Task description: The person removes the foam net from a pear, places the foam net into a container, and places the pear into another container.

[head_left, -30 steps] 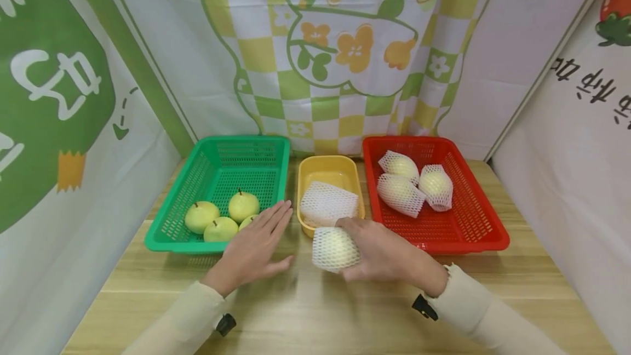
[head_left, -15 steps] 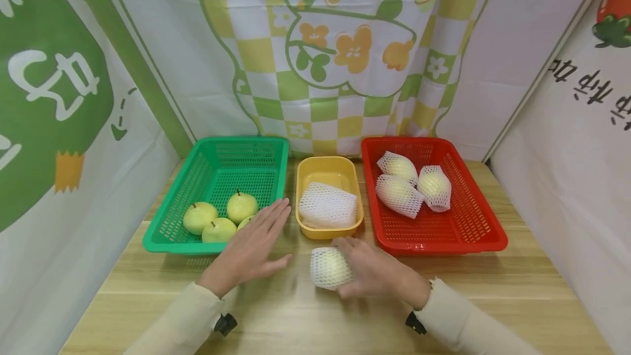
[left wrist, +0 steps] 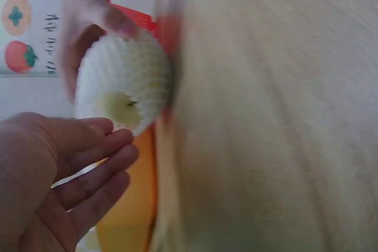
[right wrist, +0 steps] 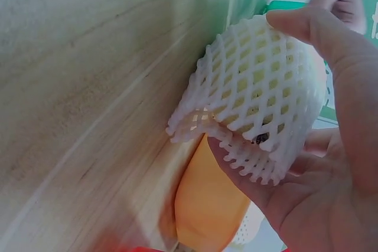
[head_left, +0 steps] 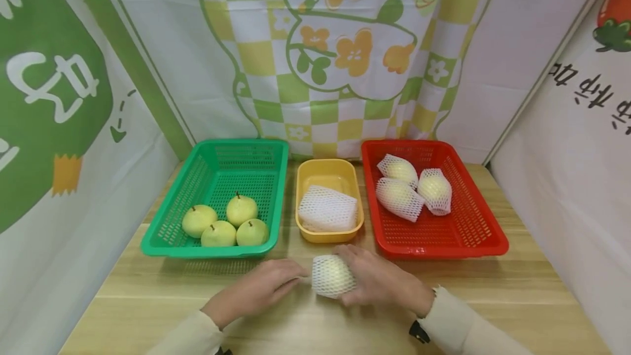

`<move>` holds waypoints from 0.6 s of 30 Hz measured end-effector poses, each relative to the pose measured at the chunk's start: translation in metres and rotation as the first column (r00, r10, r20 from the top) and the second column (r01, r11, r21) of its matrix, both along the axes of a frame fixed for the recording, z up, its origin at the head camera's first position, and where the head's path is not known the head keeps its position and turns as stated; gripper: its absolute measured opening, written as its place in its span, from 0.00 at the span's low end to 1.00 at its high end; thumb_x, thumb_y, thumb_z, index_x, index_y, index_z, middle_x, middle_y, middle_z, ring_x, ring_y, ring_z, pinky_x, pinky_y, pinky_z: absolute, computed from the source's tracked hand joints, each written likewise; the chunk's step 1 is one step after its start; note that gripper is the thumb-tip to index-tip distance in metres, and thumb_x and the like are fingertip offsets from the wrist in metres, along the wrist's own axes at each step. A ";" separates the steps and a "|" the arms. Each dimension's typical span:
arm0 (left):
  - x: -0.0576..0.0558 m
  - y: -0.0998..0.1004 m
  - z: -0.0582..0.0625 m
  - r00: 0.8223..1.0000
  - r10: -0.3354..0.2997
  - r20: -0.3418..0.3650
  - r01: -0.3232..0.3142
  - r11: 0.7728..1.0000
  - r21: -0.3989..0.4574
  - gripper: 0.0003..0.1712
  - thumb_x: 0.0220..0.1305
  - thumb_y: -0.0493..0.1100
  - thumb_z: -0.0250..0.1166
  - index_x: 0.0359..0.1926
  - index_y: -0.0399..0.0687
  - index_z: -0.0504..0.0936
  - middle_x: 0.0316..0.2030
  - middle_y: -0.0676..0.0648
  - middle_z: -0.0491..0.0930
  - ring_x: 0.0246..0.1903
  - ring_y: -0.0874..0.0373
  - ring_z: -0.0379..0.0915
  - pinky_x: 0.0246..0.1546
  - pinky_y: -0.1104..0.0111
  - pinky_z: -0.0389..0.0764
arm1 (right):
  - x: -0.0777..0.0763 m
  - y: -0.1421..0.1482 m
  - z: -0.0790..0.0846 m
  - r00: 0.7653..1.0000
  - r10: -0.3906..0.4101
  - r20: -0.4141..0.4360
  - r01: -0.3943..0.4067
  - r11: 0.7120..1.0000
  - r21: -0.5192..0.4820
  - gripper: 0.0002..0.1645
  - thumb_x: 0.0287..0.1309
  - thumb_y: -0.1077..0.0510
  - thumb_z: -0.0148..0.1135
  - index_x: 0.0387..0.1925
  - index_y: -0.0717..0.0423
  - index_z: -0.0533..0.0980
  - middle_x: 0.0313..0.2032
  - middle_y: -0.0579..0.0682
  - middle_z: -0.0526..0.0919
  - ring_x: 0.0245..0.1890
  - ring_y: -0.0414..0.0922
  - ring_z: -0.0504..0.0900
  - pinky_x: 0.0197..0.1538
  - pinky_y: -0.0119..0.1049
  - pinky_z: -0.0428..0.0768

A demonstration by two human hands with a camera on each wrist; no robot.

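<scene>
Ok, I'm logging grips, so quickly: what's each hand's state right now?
Left hand: open, close to the pear; contact can't be told.
Right hand: closed, holding that pear in its white foam net.

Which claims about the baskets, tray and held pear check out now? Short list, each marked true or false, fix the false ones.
1. The right hand grips a net-wrapped pear. True.
2. The green basket holds four bare pears. True.
3. Five pears lie in the red basket. False: three wrapped pears lie in the red basket.
4. A yellow tray stands between the two baskets, with white foam netting in it. True.
5. The gripped pear is fully covered. False: its skin shows bare at one end in the left wrist view.
</scene>
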State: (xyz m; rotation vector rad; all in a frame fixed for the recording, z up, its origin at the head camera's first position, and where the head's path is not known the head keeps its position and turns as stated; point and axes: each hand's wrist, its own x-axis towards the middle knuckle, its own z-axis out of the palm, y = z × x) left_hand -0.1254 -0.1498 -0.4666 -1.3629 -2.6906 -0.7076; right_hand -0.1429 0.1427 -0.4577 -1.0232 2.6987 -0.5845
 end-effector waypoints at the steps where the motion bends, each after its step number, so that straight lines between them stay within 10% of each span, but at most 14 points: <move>1: -0.002 0.002 -0.005 1.000 -0.013 0.025 0.013 1.000 0.015 0.17 0.76 0.35 0.62 0.61 0.46 0.85 0.58 0.50 0.88 0.59 0.54 0.85 0.64 0.59 0.85 | 0.000 0.000 0.000 1.000 -0.001 -0.001 0.001 1.000 0.000 0.50 0.50 0.43 0.80 0.70 0.54 0.68 0.61 0.47 0.79 0.56 0.44 0.80 0.57 0.40 0.85; 9: -0.012 0.018 -0.021 0.999 -0.028 -0.019 0.031 0.987 0.157 0.23 0.74 0.36 0.64 0.67 0.49 0.81 0.65 0.47 0.83 0.65 0.51 0.80 0.68 0.54 0.81 | 0.001 0.002 -0.001 0.999 -0.015 0.033 0.016 1.000 -0.008 0.51 0.56 0.39 0.78 0.74 0.53 0.67 0.65 0.51 0.79 0.63 0.48 0.80 0.65 0.48 0.84; 18: -0.011 0.031 -0.021 0.996 0.039 0.081 -0.047 0.994 0.096 0.34 0.67 0.43 0.72 0.73 0.45 0.75 0.74 0.42 0.73 0.73 0.45 0.71 0.74 0.49 0.74 | 0.001 0.004 -0.002 0.995 -0.034 0.088 0.037 0.999 -0.025 0.54 0.57 0.38 0.78 0.78 0.50 0.64 0.70 0.49 0.76 0.68 0.49 0.76 0.69 0.51 0.81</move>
